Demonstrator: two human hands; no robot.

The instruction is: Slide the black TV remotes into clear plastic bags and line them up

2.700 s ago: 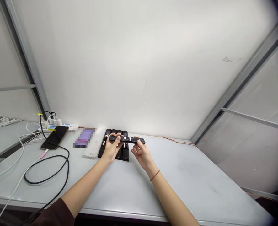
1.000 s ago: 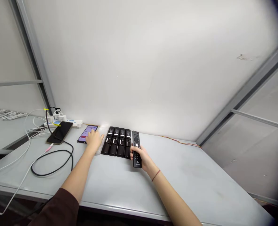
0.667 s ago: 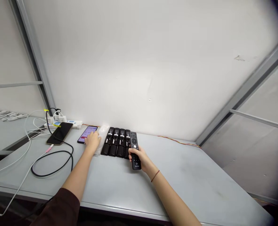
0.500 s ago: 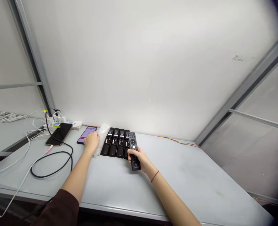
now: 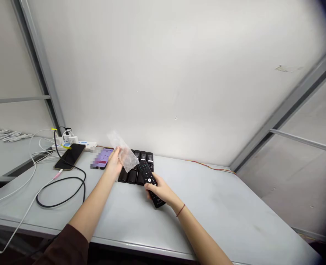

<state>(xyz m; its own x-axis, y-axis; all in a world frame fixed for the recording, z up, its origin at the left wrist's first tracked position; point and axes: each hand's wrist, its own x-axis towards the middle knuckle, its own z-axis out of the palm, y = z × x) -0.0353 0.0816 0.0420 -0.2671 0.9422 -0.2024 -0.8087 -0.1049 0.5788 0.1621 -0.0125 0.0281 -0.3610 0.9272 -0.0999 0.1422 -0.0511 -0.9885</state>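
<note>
My left hand (image 5: 113,162) is raised a little above the table, pinching a clear plastic bag (image 5: 123,152) that hangs up and to the right. My right hand (image 5: 159,190) is shut around a black TV remote (image 5: 148,179), which lies diagonally across the near end of a row of several black remotes (image 5: 143,157). Part of that row is hidden behind my hands and the bag. Just left of my left hand lies a phone with a lit purple screen (image 5: 103,158), partly blurred out.
A black phone (image 5: 70,156) lies further left, next to a power strip (image 5: 77,144) with plugged-in chargers. A black cable (image 5: 60,193) and white cables (image 5: 19,191) loop across the pale grey table (image 5: 220,206). A white wall (image 5: 163,73) rises behind it.
My left hand has moved off the purple phone and lifted the plastic bag from beside the row. My right hand has tilted the remote from upright to diagonal, over the row's near end.
</note>
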